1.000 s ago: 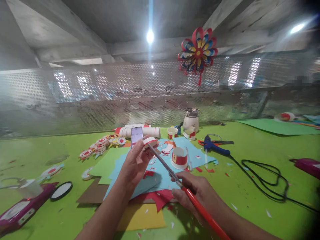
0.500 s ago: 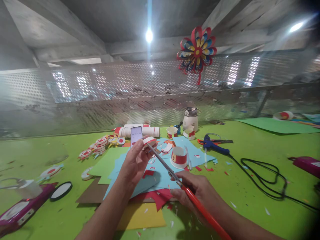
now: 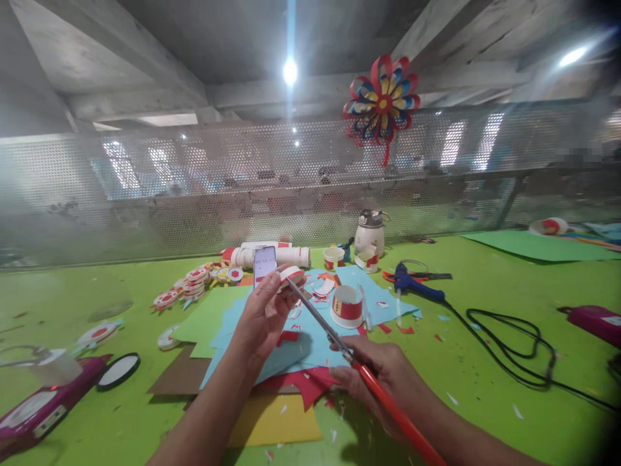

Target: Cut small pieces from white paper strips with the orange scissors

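Note:
Between the thumb and fingers of my left hand (image 3: pixel 264 309) is a shallow piece of paper cup (image 3: pixel 292 274), white with a red band. My right hand (image 3: pixel 376 372) grips a pair of scissors (image 3: pixel 317 317) with red handles. Their blades point up and left, with the tips at the edge of the cup piece. Part of the handles is hidden by my right hand. Beneath my hands lie light-blue paper sheets (image 3: pixel 279 362) scattered with red and white scraps. A cut red-and-white paper cup (image 3: pixel 347 307) stands just right of the blades.
A phone (image 3: pixel 264 262) leans against white paper-cup stacks (image 3: pixel 295 256). Round paper pieces (image 3: pixel 194 285) are piled left. A blue glue gun (image 3: pixel 417 285) trails a black cord on the right. Behind stand a bottle (image 3: pixel 369 234) and a perforated screen (image 3: pixel 218 194). A purple power strip (image 3: pixel 53 408) lies front left.
The scissors and the cup piece have shifted only very slightly. Both hands keep their grip.

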Tool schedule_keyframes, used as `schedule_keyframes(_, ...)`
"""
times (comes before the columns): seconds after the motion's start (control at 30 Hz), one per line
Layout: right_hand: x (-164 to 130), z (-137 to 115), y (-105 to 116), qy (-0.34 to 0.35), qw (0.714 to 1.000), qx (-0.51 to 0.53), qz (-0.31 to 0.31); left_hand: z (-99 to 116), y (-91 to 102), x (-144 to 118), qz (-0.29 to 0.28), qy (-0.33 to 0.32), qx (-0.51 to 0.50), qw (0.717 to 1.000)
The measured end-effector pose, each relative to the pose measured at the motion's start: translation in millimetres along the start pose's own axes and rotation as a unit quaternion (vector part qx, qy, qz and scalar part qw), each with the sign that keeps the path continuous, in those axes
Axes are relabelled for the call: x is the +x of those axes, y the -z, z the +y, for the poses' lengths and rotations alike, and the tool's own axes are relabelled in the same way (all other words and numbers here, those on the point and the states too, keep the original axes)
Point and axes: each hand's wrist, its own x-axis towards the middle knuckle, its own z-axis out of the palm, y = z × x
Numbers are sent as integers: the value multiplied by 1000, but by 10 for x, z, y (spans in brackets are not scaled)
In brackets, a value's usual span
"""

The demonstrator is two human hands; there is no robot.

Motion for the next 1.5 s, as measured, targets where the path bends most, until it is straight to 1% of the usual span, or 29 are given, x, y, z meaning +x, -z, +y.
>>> schedule_keyframes(0.17, -4, -20, -10, 2, 1000, -7, 6, -7, -1, 5, -3, -10, 0, 1000)
schedule_keyframes(0.27, -3, -16, -16, 8, 1000, -12, 5, -4, -19, -13, 8, -10, 2, 1000)
schedule_keyframes(0.4, 4, -21, -17, 23, 999, -34, 20, -8, -29, -28, 21, -12, 1, 1000)
schedule_keyframes(0.67, 0, -48, -7, 5, 1000, -8, 1, -13, -35, -20, 23, -27, 9, 999)
schedule_keyframes(0.87, 22, 29, -15, 15, 999, -33, 4, 4, -16, -7, 7, -34, 19, 999)
schedule_keyframes(1.0, 10, -13, -6, -4, 1000, -22, -10, 36, 15, -10, -3, -35, 16, 999)
schedule_keyframes(1.1, -24, -74, 11, -17, 999, 12, -25, 61, 27, -22, -22, -32, 12, 999)
schedule_keyframes(1.17, -46, -100, 30, -27, 998, 53, -37, 72, 28, -28, -37, -35, 13, 999)
schedule_keyframes(1.33, -78, -59, 56, -55, 979, 181, -72, 81, 22, -33, -55, -36, 11, 998)
schedule_keyframes(1.4, -93, -5, 31, -87, 964, 240, -80, 80, 20, -34, -57, -37, 7, 998)
schedule_keyframes(1.43, -104, 26, 10, -110, 951, 275, -86, 79, 19, -35, -58, -38, 6, 998)
schedule_keyframes(1.5, -126, 87, -41, -170, 915, 363, -40, 75, 15, -35, -56, -36, 6, 998)
